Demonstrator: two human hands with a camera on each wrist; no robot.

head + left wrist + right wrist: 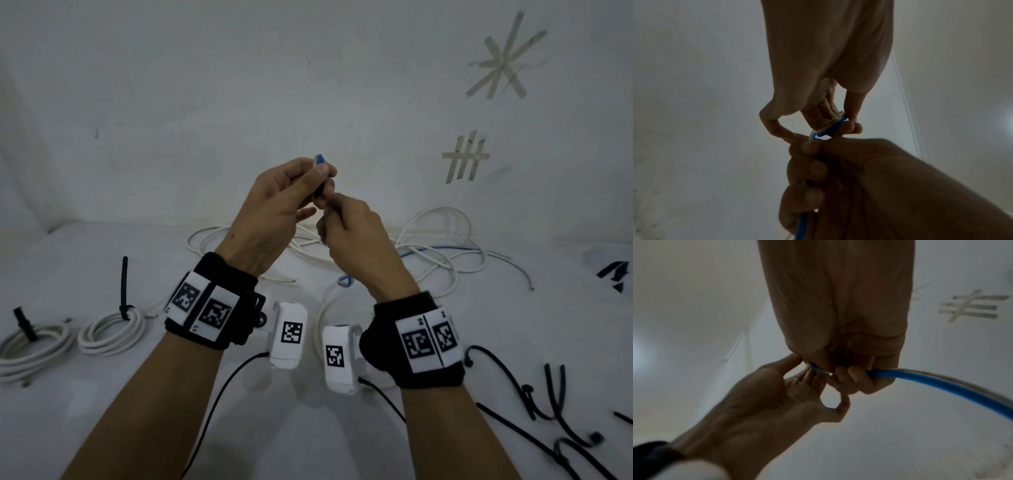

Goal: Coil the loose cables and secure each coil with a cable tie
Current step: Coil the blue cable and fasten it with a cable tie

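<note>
Both hands are up in front of the white wall, working close together. The left hand [274, 202] pinches the bent end of a thin blue cable [941, 382] between thumb and fingertips, a small blue loop poking out above the thumb in the head view. The right hand [356, 236] sits just below and touching it, fingers curled tight round the same blue cable, which runs out of the fist and sweeps away in a long curve.

Down on the white counter [102, 394], a tangle of loose white cables [438, 240] lies behind the hands, a blue strand running through it. At the far left rest two finished white cable coils [109, 330], each cinched with a black cable tie [125, 291] standing upright. Spare black cable ties [548, 394] lie scattered at the right, near the right wrist.
</note>
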